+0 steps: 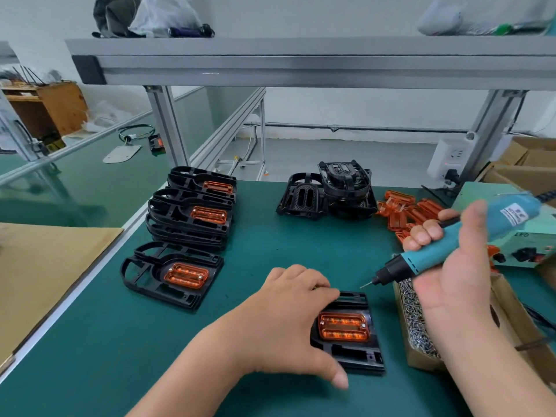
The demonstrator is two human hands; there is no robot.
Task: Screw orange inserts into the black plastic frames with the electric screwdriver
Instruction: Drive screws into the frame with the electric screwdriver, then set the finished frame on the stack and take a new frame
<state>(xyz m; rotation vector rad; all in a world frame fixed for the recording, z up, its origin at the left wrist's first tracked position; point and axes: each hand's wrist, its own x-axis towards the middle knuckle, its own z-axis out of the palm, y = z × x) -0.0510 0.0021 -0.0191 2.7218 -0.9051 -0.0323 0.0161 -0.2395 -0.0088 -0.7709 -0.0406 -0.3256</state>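
Note:
A black plastic frame (358, 353) lies on the green mat in front of me with an orange insert (343, 326) seated in it. My left hand (282, 320) lies over the frame's left part, fingers curled on its far edge and thumb at its near edge. My right hand (448, 266) grips the teal electric screwdriver (436, 251) above and right of the frame, its bit pointing down-left, clear of the insert. Several frames with inserts are stacked at the left (192, 212), and one more pile (174, 275) lies nearer.
A heap of bare black frames (328, 191) stands at the back, with loose orange inserts (406, 212) to its right. A cardboard box of screws (421, 323) sits at the right under my right wrist. A teal power unit (523, 245) is behind it. Cardboard sheet (45, 272) lies left.

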